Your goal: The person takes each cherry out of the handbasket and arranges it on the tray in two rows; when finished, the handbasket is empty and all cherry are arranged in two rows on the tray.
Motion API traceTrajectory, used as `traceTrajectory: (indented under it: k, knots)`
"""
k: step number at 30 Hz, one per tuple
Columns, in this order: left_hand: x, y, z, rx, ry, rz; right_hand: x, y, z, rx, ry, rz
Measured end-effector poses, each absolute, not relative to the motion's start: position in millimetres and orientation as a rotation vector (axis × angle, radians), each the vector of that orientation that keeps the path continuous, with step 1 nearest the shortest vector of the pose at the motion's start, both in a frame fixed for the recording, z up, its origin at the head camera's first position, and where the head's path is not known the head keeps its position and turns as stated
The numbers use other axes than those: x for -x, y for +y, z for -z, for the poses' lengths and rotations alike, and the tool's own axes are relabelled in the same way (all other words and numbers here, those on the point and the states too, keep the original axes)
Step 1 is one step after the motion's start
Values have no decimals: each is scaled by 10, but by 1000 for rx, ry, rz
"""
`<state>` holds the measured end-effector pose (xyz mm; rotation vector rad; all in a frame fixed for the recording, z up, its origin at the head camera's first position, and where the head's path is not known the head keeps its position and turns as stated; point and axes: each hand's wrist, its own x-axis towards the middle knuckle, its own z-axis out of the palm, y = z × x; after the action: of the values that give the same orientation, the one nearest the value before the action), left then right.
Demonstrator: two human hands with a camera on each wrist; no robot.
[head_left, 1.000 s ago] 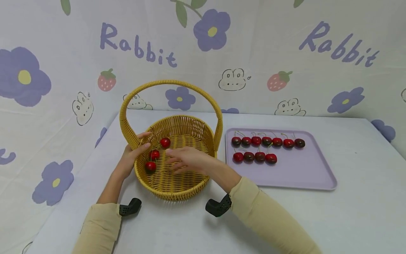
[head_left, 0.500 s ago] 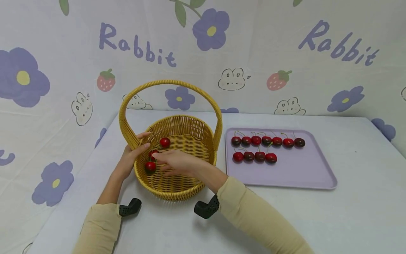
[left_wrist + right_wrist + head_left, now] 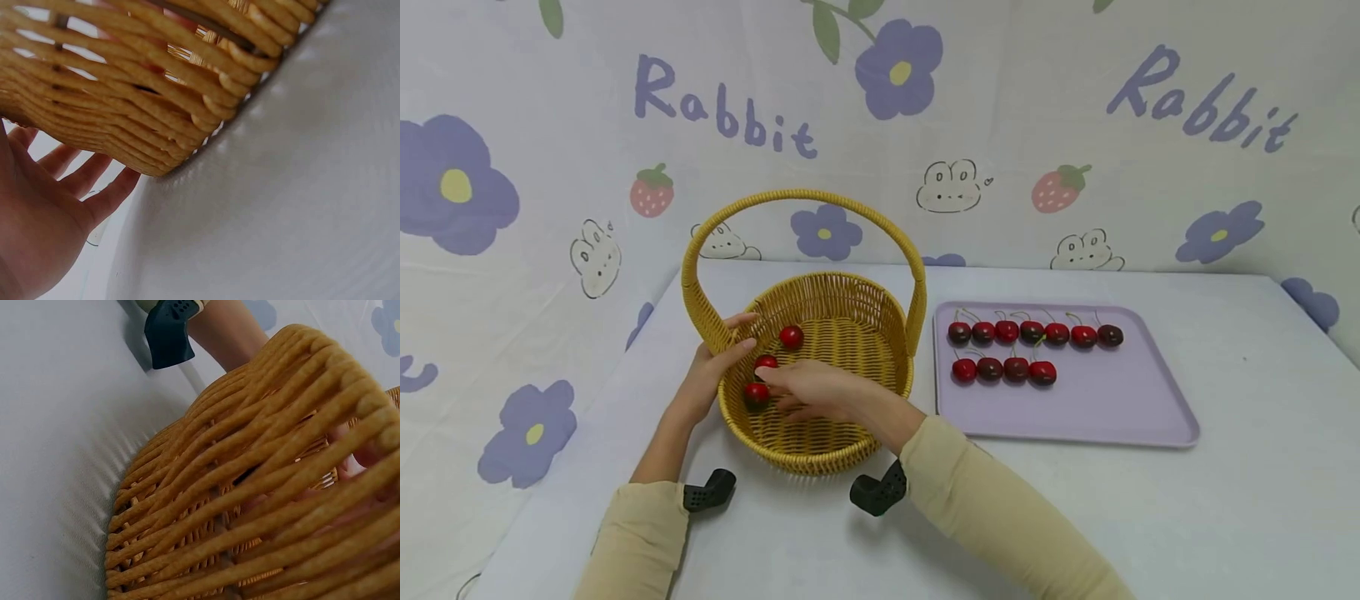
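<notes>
A yellow wicker basket (image 3: pixel 812 462) with a tall arched handle stands left of centre, with three red cherries on its left side inside. My left hand (image 3: pixel 703 379) holds the basket's left rim by the foot of the handle; in the left wrist view its fingers lie along the outer weave. Reaching over the near right rim, my right hand (image 3: pixel 820 387) is inside the basket. Its fingertips are right at the middle cherry (image 3: pixel 766 363) and the lower cherry (image 3: pixel 756 394); I cannot tell whether they pinch one. The upper cherry (image 3: pixel 791 337) lies apart, farther back.
Right of the basket lies a lilac tray (image 3: pixel 1120 404) with two rows of stemmed cherries, the back row longer than the front one. A white cloth covers the table (image 3: pixel 1247 500). Behind it hangs a printed curtain (image 3: pixel 865 150).
My right hand has moved left and slightly down inside the basket, up to the two left cherries. My left hand, the basket and the tray look unmoved.
</notes>
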<state>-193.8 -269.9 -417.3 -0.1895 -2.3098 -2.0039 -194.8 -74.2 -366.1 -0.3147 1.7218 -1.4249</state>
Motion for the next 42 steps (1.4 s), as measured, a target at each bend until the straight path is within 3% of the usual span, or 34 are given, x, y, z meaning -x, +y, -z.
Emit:
traceTrajectory:
  k: [13,26,42]
  knots:
    - [1928,-2685,4162,196,-2309,1999,1991,-798,3701,251,1678,1425]
    - [1925,-2688,4163,189,-2312,1999,1944,-774,3741,465,1691,1304]
    - [1930,-2691,4152,169,-2328,1991,1912,-687,3727,473,1886,1259]
